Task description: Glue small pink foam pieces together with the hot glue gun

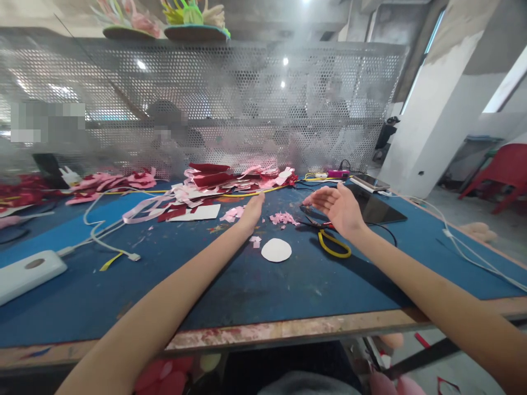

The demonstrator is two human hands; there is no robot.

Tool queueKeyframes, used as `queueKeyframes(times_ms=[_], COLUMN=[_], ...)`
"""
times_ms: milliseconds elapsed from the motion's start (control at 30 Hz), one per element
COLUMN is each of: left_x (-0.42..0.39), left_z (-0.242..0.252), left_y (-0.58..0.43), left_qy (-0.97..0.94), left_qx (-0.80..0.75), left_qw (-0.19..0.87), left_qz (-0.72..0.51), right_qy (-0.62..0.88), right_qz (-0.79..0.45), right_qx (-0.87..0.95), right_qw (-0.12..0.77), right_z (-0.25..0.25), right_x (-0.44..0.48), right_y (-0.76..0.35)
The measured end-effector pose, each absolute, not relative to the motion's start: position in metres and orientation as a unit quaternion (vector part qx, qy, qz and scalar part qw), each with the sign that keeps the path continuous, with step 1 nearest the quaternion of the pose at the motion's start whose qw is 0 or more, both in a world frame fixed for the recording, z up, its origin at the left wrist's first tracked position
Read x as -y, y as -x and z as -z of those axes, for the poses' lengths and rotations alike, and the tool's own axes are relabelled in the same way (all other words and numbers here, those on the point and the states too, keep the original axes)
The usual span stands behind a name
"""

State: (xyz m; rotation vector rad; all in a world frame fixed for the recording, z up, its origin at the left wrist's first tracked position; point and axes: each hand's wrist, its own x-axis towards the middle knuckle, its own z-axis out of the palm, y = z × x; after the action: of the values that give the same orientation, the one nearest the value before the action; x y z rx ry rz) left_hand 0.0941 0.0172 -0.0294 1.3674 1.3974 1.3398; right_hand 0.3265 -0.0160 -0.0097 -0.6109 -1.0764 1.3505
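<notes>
My left hand (252, 214) stands edge-on over the blue tabletop (230, 288), fingers stretched forward, between two patches of small pink scraps (284, 218). Nothing shows in it, though its palm faces away. Across the scraps, my right hand (341, 211) is open, palm turned inward and fingers slightly curved, holding nothing. Just below it lie scissors (334, 247) with yellow handles, their blades partly hidden. Nearer me, a white round disc (276, 250) rests flat between my forearms. A few pale pink pieces (255, 241) sit beside my left wrist.
Pink and red ribbon and sheets (214, 178) are heaped at the back before a perforated metal screen (247, 104). A white power bank (31, 274) with a cable lies left. A black tablet (376, 207), a phone (371, 182) and cables occupy the right.
</notes>
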Motion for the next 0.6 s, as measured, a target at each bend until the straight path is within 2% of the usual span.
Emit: queueKeyframes(times_ms=[200, 367, 600], left_x=[-0.001, 0.012, 0.033], left_z=[0.02, 0.004, 0.002], left_y=[-0.116, -0.121, -0.133], left_qy=[-0.542, -0.616, -0.706], left_qx=[-0.486, -0.418, -0.369], left_qw=[0.441, 0.421, 0.379], left_qz=[-0.525, -0.519, -0.471], right_qy=[0.282, 0.318, 0.35], right_qz=[-0.565, -0.494, -0.326], right_qx=[0.503, 0.561, 0.684], right_qw=[0.589, 0.583, 0.551], right_z=[0.011, 0.015, 0.018], right_x=[0.016, 0.016, 0.027], right_y=[-0.326, -0.324, -0.319])
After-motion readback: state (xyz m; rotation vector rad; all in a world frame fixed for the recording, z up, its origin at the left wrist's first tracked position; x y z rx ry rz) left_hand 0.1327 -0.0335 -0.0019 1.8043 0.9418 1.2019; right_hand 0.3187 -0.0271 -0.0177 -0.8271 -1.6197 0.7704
